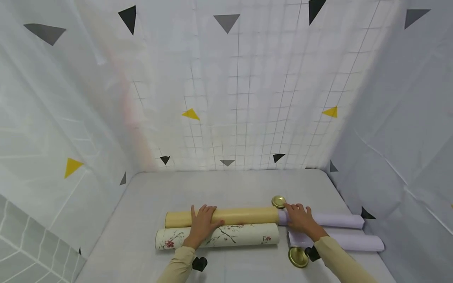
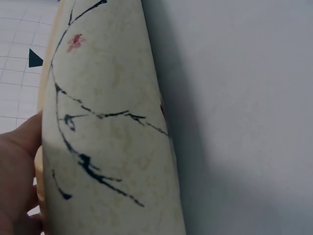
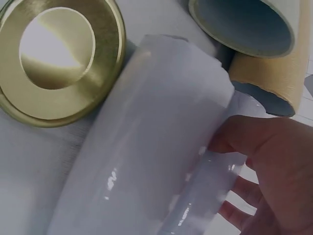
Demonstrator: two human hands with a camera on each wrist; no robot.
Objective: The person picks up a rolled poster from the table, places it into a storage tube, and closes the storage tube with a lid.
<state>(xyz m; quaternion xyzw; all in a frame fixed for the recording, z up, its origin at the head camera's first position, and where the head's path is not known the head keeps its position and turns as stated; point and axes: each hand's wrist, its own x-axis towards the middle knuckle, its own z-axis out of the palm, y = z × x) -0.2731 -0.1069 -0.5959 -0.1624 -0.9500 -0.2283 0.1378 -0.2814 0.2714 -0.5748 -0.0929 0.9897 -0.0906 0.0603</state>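
The desk (image 1: pixel 226 188) is white. Left hand (image 1: pixel 201 226) grips the yellow tube (image 1: pixel 249 215), beyond the floral tube (image 1: pixel 244 236); right hand (image 1: pixel 301 221) pinches the farther lilac roll (image 1: pixel 339 220) at the yellow tube's mouth. Judged step: inserting the roll. Next move likely needs alignment, then gentle pushing.

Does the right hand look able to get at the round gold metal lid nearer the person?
Probably yes. Nothing lies on the gold lid, which sits beside the near glossy lilac cylindrical roll. The right hand would likely first need to release the far lilac roll.
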